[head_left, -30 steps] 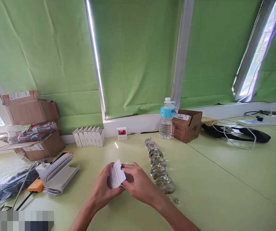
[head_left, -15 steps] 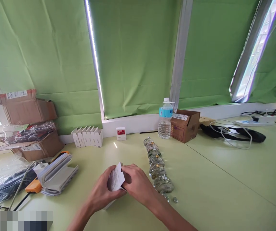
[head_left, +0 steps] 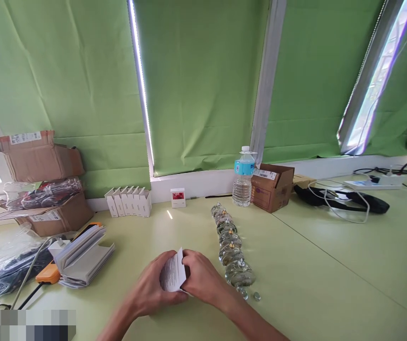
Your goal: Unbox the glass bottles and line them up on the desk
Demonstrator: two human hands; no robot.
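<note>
Between my hands is a small white cardboard box [head_left: 172, 273], its printed side turned up toward me. My left hand [head_left: 149, 289] wraps round it from the left, thumb along the near edge. At its right end, my right hand [head_left: 203, 277] is closed with fingertips at the opening; I cannot see exactly what they pinch. Right of my hands, a row of clear glass bottles [head_left: 238, 272] runs away from me, some with gold-coloured tops. A small round clear piece [head_left: 257, 296] lies beside the nearest one.
Several white boxes [head_left: 128, 202] stand by the wall, with a red-pictured box [head_left: 178, 198] nearby. Folded white cartons [head_left: 85, 265] lie left. A water bottle [head_left: 243, 182] stands beside a brown box [head_left: 273, 188]. Further right is a black strap with white cable [head_left: 345, 199].
Both hands have lowered slightly with the white box, and its printed side has turned a little. The box's lower end, visible before beneath my left hand, is now hidden.
</note>
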